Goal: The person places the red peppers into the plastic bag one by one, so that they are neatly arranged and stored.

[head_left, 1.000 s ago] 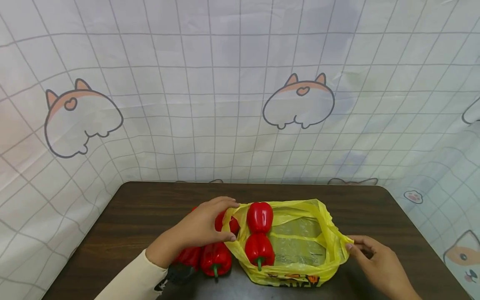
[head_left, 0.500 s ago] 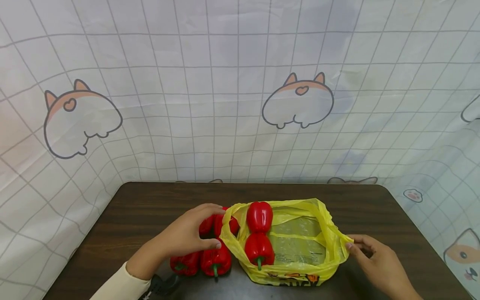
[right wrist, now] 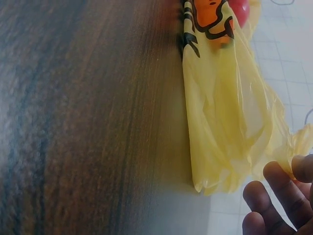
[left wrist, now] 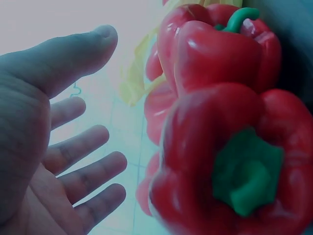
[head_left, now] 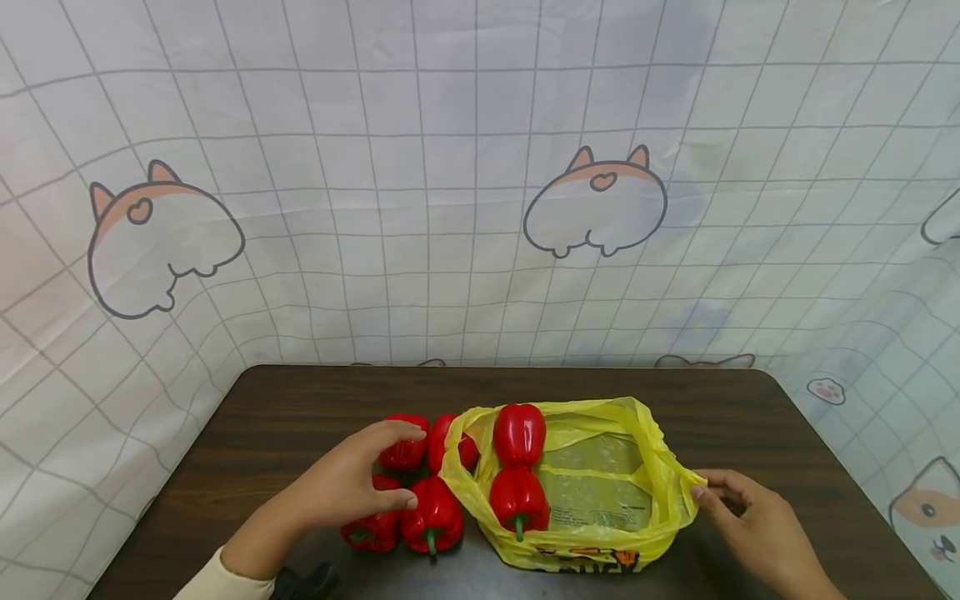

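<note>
A yellow plastic bag lies with its mouth open, two red bell peppers inside along its left side. At the bag's right corner, my right hand pinches the rim between thumb and fingers; the right wrist view shows the same pinch on the thin plastic. Left of the bag, several more red bell peppers sit in a cluster. Over them hovers my left hand, thumb and fingers spread, holding nothing. In the left wrist view its fingers stand apart from the nearest green-stemmed pepper.
All of it stands on a dark wood-grain table with a rounded far edge. Behind hangs a white grid-patterned cloth with cartoon animals. A black strap or device shows at my left wrist.
My left hand has drawn back leftward from the bag's left rim to the pepper cluster, uncovering more peppers. The right hand and the bag have hardly moved.
</note>
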### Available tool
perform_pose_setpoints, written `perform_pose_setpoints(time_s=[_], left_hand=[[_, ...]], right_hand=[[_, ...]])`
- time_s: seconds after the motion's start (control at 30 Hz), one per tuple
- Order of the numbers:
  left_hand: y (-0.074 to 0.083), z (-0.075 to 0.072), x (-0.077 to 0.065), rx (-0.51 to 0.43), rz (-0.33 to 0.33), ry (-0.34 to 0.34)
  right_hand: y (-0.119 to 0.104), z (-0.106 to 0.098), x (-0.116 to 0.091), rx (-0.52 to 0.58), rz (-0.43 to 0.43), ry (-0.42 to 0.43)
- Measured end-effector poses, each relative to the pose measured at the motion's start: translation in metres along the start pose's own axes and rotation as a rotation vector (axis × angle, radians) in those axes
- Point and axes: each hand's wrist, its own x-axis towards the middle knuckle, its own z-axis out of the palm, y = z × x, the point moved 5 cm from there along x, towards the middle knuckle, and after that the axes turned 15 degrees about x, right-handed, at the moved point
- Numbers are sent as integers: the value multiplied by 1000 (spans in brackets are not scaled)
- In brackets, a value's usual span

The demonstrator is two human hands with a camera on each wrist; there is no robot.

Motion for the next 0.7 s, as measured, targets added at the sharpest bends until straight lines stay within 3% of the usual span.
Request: perform_pose_setpoints(time_s=[0.37,0.7], left_hand=[[-19,1,-19,-17,-24,-14],[-37,3,-33,-105,-3,-50]], right_hand=[[3,0,1,-6,60,-12],[1,-1,0,-2,18,-6]])
